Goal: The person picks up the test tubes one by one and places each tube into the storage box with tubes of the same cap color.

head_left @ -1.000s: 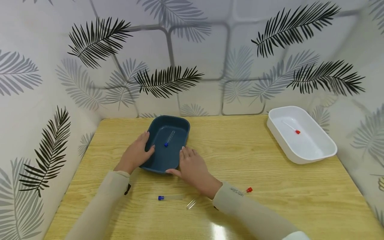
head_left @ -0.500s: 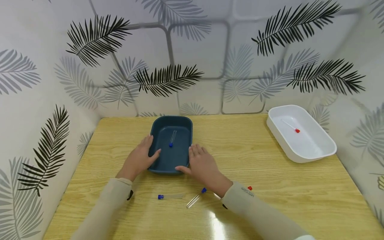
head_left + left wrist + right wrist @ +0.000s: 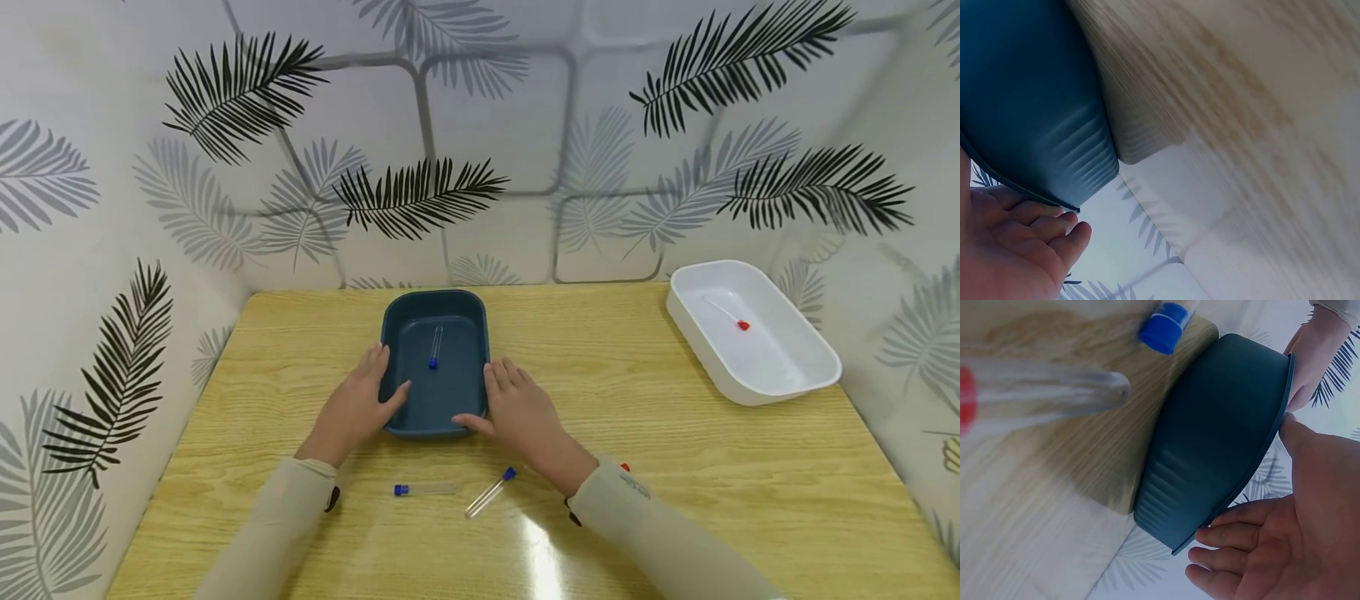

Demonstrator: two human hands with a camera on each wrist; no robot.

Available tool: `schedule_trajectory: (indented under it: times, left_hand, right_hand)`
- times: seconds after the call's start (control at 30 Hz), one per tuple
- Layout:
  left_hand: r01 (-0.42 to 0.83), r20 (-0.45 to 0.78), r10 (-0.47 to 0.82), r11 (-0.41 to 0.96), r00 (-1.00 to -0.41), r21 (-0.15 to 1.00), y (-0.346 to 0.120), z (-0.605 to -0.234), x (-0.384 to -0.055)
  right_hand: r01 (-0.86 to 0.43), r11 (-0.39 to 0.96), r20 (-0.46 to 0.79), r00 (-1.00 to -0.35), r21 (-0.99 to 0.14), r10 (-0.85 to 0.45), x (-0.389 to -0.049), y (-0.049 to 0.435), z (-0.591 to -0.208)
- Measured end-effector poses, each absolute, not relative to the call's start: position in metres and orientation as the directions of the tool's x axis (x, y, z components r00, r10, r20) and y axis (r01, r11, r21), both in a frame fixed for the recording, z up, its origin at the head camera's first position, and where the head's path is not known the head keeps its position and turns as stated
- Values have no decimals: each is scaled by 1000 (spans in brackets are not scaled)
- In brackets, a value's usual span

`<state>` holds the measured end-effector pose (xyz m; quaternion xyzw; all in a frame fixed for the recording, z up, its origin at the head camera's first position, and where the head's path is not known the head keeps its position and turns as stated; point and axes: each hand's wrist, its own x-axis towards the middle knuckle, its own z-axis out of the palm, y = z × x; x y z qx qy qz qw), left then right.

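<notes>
A dark blue rectangular basin [image 3: 438,408] stands on the table between both hands. In it lies a clear test tube with a blue cap [image 3: 432,363]. My left hand [image 3: 356,408] touches the basin's left side, thumb reaching over the rim; the left wrist view shows its fingers loosely bent at the rim. On the opposite side, my right hand [image 3: 525,417] rests straight fingers along the rim, its thumb at the near edge. Two blue-capped test tubes, one lying crosswise [image 3: 424,489] and one slanted [image 3: 489,493], lie in front of the basin.
A red cap [image 3: 626,467] shows past the right sleeve; the right wrist view shows its clear tube [image 3: 1047,384]. At the table's right back stands a white basin [image 3: 772,354] with a red-capped test tube [image 3: 742,325] inside. A leaf-patterned wall [image 3: 510,242] borders the table [image 3: 585,333].
The blue basin has slid right and turned straighter, with both hands moving along on its sides. The slanted tube's blue cap, earlier hidden by the right arm, now shows; the red cap is mostly covered.
</notes>
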<state>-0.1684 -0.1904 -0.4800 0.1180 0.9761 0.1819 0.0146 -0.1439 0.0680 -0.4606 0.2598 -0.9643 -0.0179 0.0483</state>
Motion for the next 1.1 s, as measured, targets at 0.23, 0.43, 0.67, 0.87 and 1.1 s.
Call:
schedule_trajectory:
  times: [0.23, 0.43, 0.67, 0.87, 1.1]
  left_hand:
    - [229, 26, 235, 907, -972, 353, -185, -480, -164]
    - [229, 43, 229, 905, -973, 360, -178, -479, -159]
    - [226, 43, 227, 901, -973, 370, -176, -481, -155]
    - [231, 46, 231, 901, -972, 367, -175, -482, -154]
    - [245, 47, 245, 898, -968, 366, -177, -479, -154]
  right_hand:
    - [-516, 856, 136, -847, 29, -515, -140, 75, -467]
    - [-519, 855, 130, -847, -1, -515, -136, 81, -469]
    - [-514, 858, 110, -853, -6, -510, -131, 85, -469]
    - [-517, 856, 130, -850, -20, -510, -129, 88, -470]
    - [-511, 858, 123, -856, -45, -503, -128, 88, -471]
